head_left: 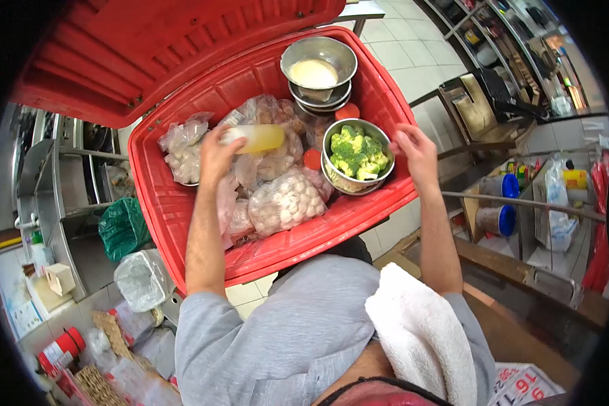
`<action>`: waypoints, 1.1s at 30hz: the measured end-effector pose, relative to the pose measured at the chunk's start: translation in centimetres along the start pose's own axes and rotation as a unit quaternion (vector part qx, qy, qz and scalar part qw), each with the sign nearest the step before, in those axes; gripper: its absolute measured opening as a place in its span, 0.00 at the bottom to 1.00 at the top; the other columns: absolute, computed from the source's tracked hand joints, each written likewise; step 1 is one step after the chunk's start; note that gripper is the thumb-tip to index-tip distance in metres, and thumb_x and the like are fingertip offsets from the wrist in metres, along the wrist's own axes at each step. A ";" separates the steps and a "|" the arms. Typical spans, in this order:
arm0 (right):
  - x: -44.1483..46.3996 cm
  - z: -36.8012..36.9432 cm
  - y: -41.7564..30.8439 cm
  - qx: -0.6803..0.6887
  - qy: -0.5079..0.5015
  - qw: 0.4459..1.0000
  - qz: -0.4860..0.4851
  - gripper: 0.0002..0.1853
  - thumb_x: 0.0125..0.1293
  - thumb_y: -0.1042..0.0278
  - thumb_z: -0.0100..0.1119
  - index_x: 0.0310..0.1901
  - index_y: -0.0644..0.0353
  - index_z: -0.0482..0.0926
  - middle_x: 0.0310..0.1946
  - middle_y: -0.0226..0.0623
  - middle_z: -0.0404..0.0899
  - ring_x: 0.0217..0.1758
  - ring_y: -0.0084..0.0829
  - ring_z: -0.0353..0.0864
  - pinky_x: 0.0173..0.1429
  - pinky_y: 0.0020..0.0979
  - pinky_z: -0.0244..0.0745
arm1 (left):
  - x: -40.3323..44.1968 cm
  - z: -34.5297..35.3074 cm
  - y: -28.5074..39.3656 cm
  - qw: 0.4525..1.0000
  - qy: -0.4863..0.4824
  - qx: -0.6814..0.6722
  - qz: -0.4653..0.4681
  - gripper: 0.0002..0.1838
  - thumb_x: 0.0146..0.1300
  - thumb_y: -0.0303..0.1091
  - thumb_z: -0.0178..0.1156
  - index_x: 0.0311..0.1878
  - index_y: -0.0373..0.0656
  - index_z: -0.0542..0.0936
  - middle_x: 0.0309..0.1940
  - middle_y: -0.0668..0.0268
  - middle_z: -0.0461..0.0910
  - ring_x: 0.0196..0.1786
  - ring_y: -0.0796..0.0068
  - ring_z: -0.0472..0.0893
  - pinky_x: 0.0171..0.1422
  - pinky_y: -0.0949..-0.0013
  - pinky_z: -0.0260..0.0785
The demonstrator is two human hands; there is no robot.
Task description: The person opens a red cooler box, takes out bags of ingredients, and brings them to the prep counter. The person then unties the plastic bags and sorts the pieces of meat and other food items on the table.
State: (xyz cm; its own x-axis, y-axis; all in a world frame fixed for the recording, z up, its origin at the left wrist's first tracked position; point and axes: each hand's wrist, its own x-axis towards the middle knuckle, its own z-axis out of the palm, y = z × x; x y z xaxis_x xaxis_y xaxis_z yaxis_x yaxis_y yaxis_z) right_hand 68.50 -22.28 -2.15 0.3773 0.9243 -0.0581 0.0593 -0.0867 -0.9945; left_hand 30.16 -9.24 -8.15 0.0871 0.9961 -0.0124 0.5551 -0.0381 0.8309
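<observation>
My left hand [218,154] is closed around a translucent bottle of yellow liquid [264,138], tipped on its side above plastic bags in a red cooler box. My right hand [417,154] is beside a metal bowl [327,150] of broccoli florets [357,154]. Its fingers are loosely bent and apart close to the rim; whether they touch it I cannot tell. Beneath that bowl sits another container. Below the bottle is a clear bag of round white pieces [287,203]. Red lids [312,160] show between the bags and the bowls.
The red cooler box [298,254] has its lid [176,47] raised at the far side. Stacked metal bowls [331,51], the top one with pale liquid, stand at its back right. A chair [477,111] is to the right; a green-lined bin [123,229] is to the left.
</observation>
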 end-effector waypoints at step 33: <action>15.7 3.1 0.0 0.075 -0.040 0.979 0.184 0.19 0.56 0.80 0.45 0.51 0.73 0.66 0.40 0.48 0.76 0.34 0.36 0.81 0.28 0.34 0.82 | 11.3 28.9 -8.8 0.939 0.024 -0.217 -0.264 0.20 0.45 0.36 0.64 0.41 0.33 0.77 0.33 0.51 0.81 0.38 0.57 0.82 0.37 0.58 0.74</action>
State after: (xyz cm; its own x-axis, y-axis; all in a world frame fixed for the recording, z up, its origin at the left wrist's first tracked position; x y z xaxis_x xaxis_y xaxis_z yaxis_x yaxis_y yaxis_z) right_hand 71.57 -6.62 -3.31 0.2736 0.8676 -0.4152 -0.2056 -0.3689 -0.9064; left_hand 50.18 0.09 -31.70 -0.1490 0.8702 -0.4696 0.1191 0.4873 0.8651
